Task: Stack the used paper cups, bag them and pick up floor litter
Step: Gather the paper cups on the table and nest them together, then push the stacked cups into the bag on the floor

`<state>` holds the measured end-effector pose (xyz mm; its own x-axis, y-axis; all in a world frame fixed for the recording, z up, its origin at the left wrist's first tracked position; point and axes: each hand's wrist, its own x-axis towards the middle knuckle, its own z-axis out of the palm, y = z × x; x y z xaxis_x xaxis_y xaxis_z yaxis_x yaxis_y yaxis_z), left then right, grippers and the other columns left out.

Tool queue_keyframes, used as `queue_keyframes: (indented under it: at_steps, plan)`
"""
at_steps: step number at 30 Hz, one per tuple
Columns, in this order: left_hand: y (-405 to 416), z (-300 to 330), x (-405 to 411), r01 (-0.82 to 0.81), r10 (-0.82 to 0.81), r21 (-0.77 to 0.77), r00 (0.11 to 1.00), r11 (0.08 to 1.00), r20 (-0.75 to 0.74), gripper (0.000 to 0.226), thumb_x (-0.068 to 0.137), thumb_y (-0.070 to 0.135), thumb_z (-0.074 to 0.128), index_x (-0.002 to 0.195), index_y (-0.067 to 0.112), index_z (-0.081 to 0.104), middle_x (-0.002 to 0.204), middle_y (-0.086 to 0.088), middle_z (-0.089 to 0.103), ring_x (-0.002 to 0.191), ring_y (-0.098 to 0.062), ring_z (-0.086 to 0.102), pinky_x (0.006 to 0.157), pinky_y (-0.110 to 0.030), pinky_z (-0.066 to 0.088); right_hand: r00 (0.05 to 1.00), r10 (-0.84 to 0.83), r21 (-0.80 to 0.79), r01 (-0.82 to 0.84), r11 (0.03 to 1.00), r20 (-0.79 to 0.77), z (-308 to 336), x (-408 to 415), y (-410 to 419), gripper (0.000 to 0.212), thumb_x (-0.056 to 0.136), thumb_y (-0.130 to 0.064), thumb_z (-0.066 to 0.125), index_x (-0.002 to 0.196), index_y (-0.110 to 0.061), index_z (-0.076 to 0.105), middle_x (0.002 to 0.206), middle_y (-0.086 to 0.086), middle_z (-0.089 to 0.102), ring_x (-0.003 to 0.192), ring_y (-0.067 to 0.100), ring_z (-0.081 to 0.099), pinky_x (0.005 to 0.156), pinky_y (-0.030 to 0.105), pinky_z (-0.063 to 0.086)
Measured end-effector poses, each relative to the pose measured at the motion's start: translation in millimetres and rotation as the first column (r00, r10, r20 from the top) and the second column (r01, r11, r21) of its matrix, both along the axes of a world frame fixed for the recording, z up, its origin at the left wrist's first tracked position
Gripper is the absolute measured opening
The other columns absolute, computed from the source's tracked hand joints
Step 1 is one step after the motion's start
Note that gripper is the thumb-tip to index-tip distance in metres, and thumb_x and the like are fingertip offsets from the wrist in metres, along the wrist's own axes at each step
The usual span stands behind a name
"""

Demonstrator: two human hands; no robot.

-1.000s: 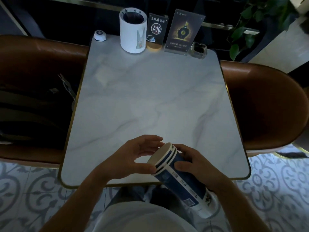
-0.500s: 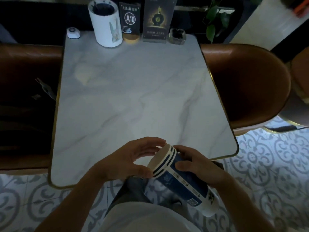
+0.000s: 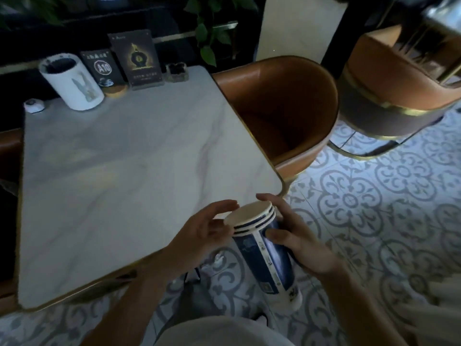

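A stack of blue and white paper cups [image 3: 264, 253] is held tilted, rims up, just past the near right corner of the marble table [image 3: 119, 176]. Three rims show at its top. My right hand [image 3: 299, 240] is wrapped around the stack's side. My left hand [image 3: 202, 231] touches the rims from the left, fingers spread along them. The base of the stack points down toward my lap. No bag and no floor litter show in this view.
At the table's far edge stand a white cylinder holder [image 3: 72, 83], an A10 sign [image 3: 102, 68], a menu card [image 3: 137, 58], a glass ashtray [image 3: 177, 71] and a small white puck [image 3: 33, 106]. An orange chair [image 3: 287, 108] sits right of the table, another [image 3: 399, 81] farther right, on patterned floor tiles [image 3: 374, 208].
My view has swung to the right, so the table now sits to the left and the floor and chairs fill the right side. Both hands keep the cup stack, now past the table corner.
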<state>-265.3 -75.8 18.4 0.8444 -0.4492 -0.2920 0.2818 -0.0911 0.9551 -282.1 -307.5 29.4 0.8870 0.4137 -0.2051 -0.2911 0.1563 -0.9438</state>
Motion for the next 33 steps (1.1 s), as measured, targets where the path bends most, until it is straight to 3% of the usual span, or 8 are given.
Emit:
queue_keyframes:
  at_steps: [5,10,13,17,20,24,28,33]
  plan:
    - [-70,-14,-37,-0.002,0.003,0.013,0.999,1.0,-0.042,0.056,0.084,0.045,0.061,0.133,0.018,0.054,0.128,-0.004,0.068,0.117,-0.023,0.066,0.099,-0.046,0.054,0.965,-0.261,0.117,0.256,0.959,0.026,-10,-43,-62,0.051,0.083,0.003,0.062,0.127,-0.004,0.036,0.113,0.013,0.065,0.106,0.027,0.062,0.086,0.033,0.053]
    - [-121,-28,-71,0.106,-0.097,0.056,0.984,0.993,-0.15,0.057,0.083,0.056,0.057,0.13,0.024,0.057,0.123,0.002,0.071,0.115,-0.018,0.067,0.094,-0.035,0.056,0.91,-0.415,0.175,0.41,0.895,-0.011,-19,-73,-115,0.051,0.076,-0.017,0.078,0.112,-0.015,0.042,0.108,0.022,0.06,0.102,0.036,0.057,0.085,0.045,0.051]
    - [-138,-37,-81,0.088,-0.067,0.082,0.971,0.993,-0.231,0.061,0.077,0.061,0.058,0.125,0.024,0.061,0.113,0.003,0.074,0.111,-0.016,0.068,0.09,-0.032,0.055,0.863,-0.504,0.184,0.501,0.846,-0.033,-25,-81,-136,0.053,0.072,-0.028,0.082,0.106,-0.017,0.043,0.104,0.016,0.059,0.1,0.033,0.056,0.08,0.038,0.053]
    - [-150,-52,-83,-0.012,0.032,0.048,0.907,0.999,-0.419,0.052,0.08,0.057,0.07,0.114,0.017,0.066,0.113,-0.011,0.073,0.108,-0.032,0.068,0.094,-0.053,0.054,0.824,-0.565,0.189,0.56,0.806,-0.031,-33,-81,-150,0.053,0.071,-0.032,0.083,0.101,-0.014,0.043,0.1,0.013,0.057,0.096,0.029,0.056,0.081,0.039,0.051]
    - [-154,-67,-77,-0.057,0.068,0.038,0.879,0.998,-0.472,0.05,0.082,0.045,0.068,0.119,0.012,0.062,0.119,-0.017,0.069,0.111,-0.036,0.067,0.094,-0.054,0.054,0.834,-0.551,0.189,0.547,0.816,-0.033,-41,-76,-156,0.053,0.074,-0.029,0.081,0.103,-0.01,0.042,0.098,0.014,0.054,0.095,0.031,0.052,0.081,0.045,0.046]
    - [-158,-92,-60,-0.085,0.099,0.051,0.862,0.995,-0.497,0.054,0.082,0.042,0.07,0.124,0.011,0.059,0.121,-0.02,0.068,0.111,-0.039,0.067,0.086,-0.046,0.057,0.834,-0.546,0.085,0.551,0.83,-0.079,-54,-69,-167,0.041,0.082,-0.027,0.071,0.109,-0.005,0.048,0.104,0.016,0.058,0.099,0.03,0.057,0.085,0.036,0.053]
    - [-168,-123,-33,-0.058,0.077,0.053,0.846,0.997,-0.527,0.046,0.084,0.032,0.07,0.125,0.015,0.061,0.123,-0.015,0.069,0.109,-0.031,0.069,0.086,-0.043,0.058,0.765,-0.612,-0.147,0.594,0.791,-0.201,-69,-59,-182,0.042,0.09,-0.045,0.057,0.113,-0.011,0.061,0.117,0.02,0.062,0.106,0.033,0.062,0.089,0.038,0.053]
    - [-186,-155,0,-0.037,0.067,0.065,0.827,0.997,-0.558,0.043,0.085,0.029,0.069,0.125,0.017,0.06,0.122,-0.011,0.068,0.108,-0.025,0.07,0.084,-0.034,0.06,0.631,-0.734,-0.351,0.647,0.677,-0.253,-96,-45,-197,0.028,0.1,-0.006,0.042,0.107,-0.017,0.067,0.114,0.015,0.061,0.089,0.024,0.06,0.066,0.022,0.054]
